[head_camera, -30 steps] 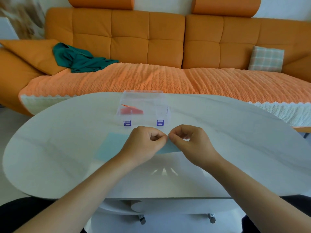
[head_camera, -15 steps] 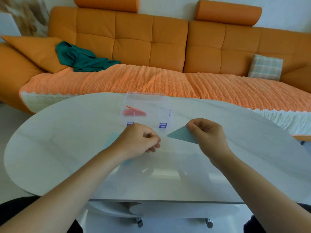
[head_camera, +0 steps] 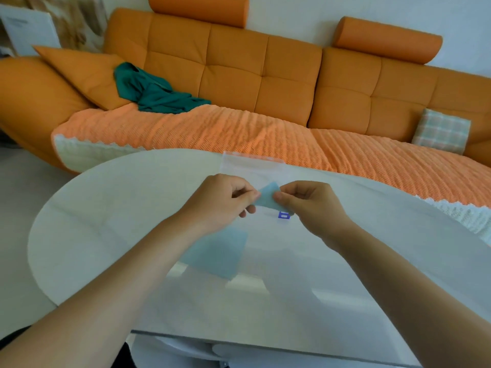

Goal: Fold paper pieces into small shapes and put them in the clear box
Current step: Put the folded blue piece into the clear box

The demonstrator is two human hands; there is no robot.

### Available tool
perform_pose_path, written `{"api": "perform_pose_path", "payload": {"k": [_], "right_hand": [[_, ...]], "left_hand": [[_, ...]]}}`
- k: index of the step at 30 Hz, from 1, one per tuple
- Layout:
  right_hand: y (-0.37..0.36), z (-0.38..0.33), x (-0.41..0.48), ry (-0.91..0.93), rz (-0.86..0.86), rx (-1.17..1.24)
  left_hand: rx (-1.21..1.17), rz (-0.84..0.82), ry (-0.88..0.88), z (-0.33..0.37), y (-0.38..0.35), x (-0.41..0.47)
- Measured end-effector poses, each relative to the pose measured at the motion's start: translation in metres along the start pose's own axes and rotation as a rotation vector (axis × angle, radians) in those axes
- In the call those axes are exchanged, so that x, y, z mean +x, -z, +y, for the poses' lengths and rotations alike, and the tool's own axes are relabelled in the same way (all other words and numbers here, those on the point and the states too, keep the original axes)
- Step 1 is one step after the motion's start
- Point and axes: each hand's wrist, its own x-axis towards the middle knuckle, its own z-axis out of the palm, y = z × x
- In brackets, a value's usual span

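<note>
Pinching a small folded light-blue paper piece [head_camera: 268, 197] from both sides, the left hand [head_camera: 221, 201] and right hand [head_camera: 309, 203] hold it above the white oval table [head_camera: 119, 208]. Just behind it sits the clear plastic box [head_camera: 252, 166]; a flat light-blue paper sheet [head_camera: 220, 252] lies on the table below the left wrist.

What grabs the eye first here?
The left hand and right hand pinch a folded blue paper mid-frame, in front of the clear box on the white table. A flat blue sheet lies partly under the left wrist. Behind, an orange sofa fills the background, with a green cloth bunched at its left.
</note>
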Motion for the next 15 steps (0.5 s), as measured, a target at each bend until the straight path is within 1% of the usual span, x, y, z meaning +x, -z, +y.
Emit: {"api": "perform_pose_path", "payload": {"k": [5, 7, 9, 11, 15], "right_hand": [[-0.01, -0.004, 0.053, -0.027, 0.151, -0.027], [-0.015, -0.004, 0.075, -0.035, 0.186, -0.04], [-0.024, -0.001, 0.093, -0.042, 0.174, -0.08], [-0.034, 0.002, 0.108, -0.061, 0.145, -0.119], [-0.055, 0.009, 0.132, -0.116, 0.081, -0.205]], "left_hand": [[0.297, 0.006, 0.054, -0.03, 0.026, 0.015], [0.357, 0.044, 0.066, -0.041, 0.035, 0.021], [0.357, 0.103, 0.047, -0.05, 0.037, 0.028], [0.355, 0.125, 0.042, -0.056, 0.035, 0.033], [0.403, 0.009, 0.178, -0.067, 0.029, 0.035]]}}
